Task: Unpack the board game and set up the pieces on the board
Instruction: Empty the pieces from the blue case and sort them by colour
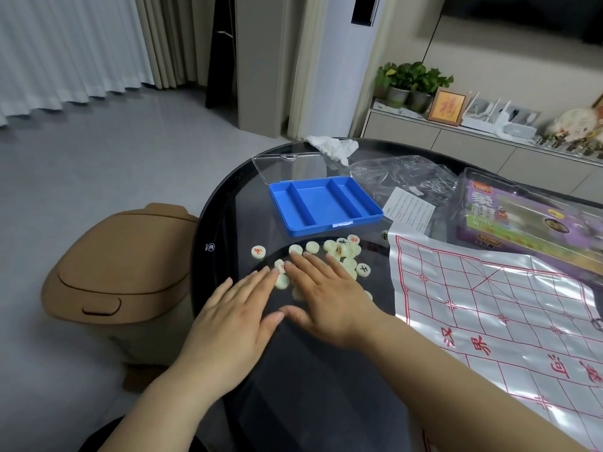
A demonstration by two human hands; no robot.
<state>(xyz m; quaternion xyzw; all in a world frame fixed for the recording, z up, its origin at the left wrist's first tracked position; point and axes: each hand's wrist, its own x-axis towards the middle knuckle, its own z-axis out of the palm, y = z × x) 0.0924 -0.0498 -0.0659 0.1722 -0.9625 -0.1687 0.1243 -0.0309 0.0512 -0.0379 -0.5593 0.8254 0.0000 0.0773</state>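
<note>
**Two flat hands on a heap of chess pieces**

Both hands are palm down on the dark glass table (225,216), thumbs nearly touching. The left hand (235,308) has its fingers straight and close together, tips at the edge of the pieces (339,252). The right hand (326,295) lies flat too, fingers a bit spread, covering a few discs. Neither is gripping anything.

The pieces are pale round discs with red or dark characters, loosely bunched on the glass just in front of the blue tray (323,203). One loner (258,252) sits off to the left. The tray's clear lid (293,168) is flipped open behind it.

The board (489,305) is a shiny white sheet with a red grid, spread out right of the pile with creases in it. Behind that is the purple box (522,216), plus a leaflet (409,210), a crumpled plastic bag (401,177) and a tissue (332,146). A tan bin (120,265) stands on the floor left of the table.
</note>
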